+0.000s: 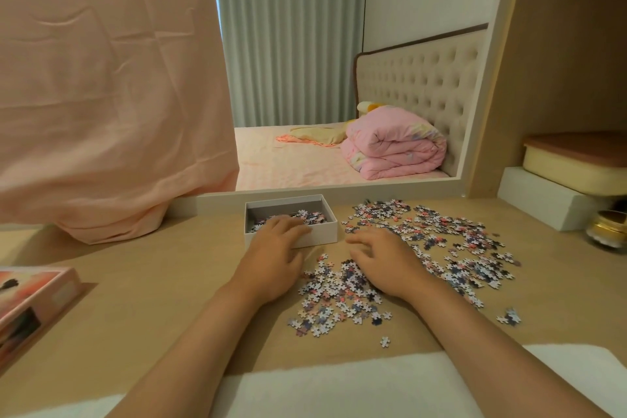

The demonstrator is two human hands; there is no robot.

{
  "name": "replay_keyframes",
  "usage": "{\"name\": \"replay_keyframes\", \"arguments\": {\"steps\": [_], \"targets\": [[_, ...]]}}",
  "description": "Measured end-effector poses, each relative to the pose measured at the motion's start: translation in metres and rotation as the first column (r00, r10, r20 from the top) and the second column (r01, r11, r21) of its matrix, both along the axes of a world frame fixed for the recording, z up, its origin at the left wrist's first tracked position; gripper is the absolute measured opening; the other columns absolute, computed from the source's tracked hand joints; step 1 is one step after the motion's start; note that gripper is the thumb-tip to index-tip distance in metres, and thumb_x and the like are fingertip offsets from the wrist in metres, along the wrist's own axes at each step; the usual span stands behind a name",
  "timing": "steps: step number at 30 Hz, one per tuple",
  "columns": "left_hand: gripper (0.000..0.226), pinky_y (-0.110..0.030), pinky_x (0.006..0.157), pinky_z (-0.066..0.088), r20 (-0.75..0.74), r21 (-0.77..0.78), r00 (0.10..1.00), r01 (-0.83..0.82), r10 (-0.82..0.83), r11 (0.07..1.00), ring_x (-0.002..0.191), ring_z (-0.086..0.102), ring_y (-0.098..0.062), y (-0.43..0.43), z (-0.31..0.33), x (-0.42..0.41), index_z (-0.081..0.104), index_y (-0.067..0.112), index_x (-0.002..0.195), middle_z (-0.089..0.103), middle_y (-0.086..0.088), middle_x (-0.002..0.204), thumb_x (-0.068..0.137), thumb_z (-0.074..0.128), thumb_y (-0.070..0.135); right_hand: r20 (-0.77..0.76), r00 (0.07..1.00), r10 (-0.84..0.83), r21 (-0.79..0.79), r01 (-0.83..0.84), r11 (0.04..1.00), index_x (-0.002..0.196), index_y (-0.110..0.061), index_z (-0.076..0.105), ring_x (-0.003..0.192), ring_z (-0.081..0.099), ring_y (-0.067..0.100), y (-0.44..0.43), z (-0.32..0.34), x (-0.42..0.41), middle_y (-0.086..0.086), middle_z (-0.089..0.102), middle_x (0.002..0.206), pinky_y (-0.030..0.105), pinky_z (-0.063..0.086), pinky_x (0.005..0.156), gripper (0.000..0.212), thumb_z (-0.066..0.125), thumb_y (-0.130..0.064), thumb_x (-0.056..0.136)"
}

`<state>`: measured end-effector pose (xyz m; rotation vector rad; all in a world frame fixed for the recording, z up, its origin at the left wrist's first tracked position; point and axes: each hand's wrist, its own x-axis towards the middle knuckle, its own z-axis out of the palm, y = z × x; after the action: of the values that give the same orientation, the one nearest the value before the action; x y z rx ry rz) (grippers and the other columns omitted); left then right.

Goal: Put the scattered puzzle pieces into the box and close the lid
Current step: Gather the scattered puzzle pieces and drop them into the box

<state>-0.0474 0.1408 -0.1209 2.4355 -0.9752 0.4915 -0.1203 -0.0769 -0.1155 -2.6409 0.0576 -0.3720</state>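
The left hand (274, 248) lies palm down with its fingers loosely straight, reaching over the near wall of the white box (320, 233) and touching the pieces already inside (314, 215); it grips nothing that can be seen. The right hand (383, 261) is also open, palm down with fingers spread, resting on the scattered puzzle pieces (451, 248) just to the right of the box. These pieces spread across the worktop (152, 299) in a broad, loose heap, from beside the box out to the right and back toward the near edge. The box stands open near the mirror (339, 78). The lid (30, 299), pink with a printed picture, lies at the far left of the worktop, well apart from the box. A pink cloth (101, 78) hangs behind it.
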Motion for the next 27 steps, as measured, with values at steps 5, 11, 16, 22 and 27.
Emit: {"name": "replay_keyframes", "arguments": {"steps": [5, 11, 16, 22, 27], "targets": [[0.063, -0.029, 0.117, -0.010, -0.058, 0.174, 0.995, -0.072, 0.083, 0.982, 0.151, 0.001, -0.014, -0.002, -0.009, 0.013, 0.015, 0.031, 0.156, 0.011, 0.009, 0.163, 0.100, 0.039, 0.047, -0.269, 0.962, -0.053, -0.203, -0.002, 0.979, 0.159, -0.028, 0.014, 0.154, -0.003, 0.021, -0.008, -0.007, 0.008, 0.001, -0.001, 0.167, 0.042, 0.000, 0.124, 0.070, 0.028, -0.062, 0.099], [0.058, -0.025, 0.116, -0.009, -0.113, 0.053, 0.993, -0.014, 0.019, 0.999, 0.149, 0.012, -0.011, 0.000, -0.006, 0.013, 0.029, 0.028, 0.153, 0.025, 0.008, 0.160, 0.099, 0.049, 0.036, -0.178, 0.977, 0.119, 0.017, -0.118, 0.993, 0.144, -0.028, 0.051, 0.142, 0.035, 0.011, 0.000, 0.003, -0.006, -0.007, 0.042, 0.155, 0.025, 0.023, 0.112, 0.047, 0.047, -0.046, 0.101], [0.055, -0.030, 0.119, 0.013, -0.118, 0.031, 0.993, 0.036, -0.032, 0.999, 0.144, 0.023, -0.011, 0.003, -0.001, -0.002, 0.036, 0.030, 0.150, 0.033, 0.010, 0.156, 0.097, 0.052, 0.035, -0.139, 0.976, 0.165, 0.133, -0.146, 0.980, 0.115, -0.037, 0.073, 0.104, 0.067, 0.019, 0.009, 0.013, -0.018, -0.010, 0.071, 0.117, 0.041, 0.052, 0.098, 0.027, 0.057, -0.025, 0.096], [0.032, -0.034, 0.105, 0.037, 0.052, -0.041, 0.989, 0.141, -0.139, 0.989, 0.123, 0.043, -0.007, -0.007, 0.018, -0.035, 0.061, 0.032, 0.121, 0.054, 0.013, 0.128, 0.091, 0.058, 0.042, -0.006, 0.997, 0.081, 0.396, -0.073, 0.915, 0.105, -0.037, 0.075, 0.091, 0.067, 0.004, -0.003, 0.027, -0.042, -0.016, 0.070, 0.103, 0.030, 0.054, 0.085, 0.020, 0.067, -0.025, 0.092], [0.043, -0.031, 0.100, 0.042, -0.147, 0.153, 0.894, 0.443, -0.423, 0.883, 0.116, 0.046, -0.003, -0.051, 0.013, -0.078, 0.066, 0.039, 0.116, 0.056, 0.016, 0.120, 0.079, 0.065, 0.062, -0.029, 0.999, 0.014, 0.151, -0.009, 0.988, 0.113, -0.032, 0.073, 0.089, 0.056, -0.006, -0.028, 0.021, -0.034, -0.024, 0.061, 0.096, 0.034, 0.050, 0.096, 0.026, 0.063, -0.017, 0.093]]}}
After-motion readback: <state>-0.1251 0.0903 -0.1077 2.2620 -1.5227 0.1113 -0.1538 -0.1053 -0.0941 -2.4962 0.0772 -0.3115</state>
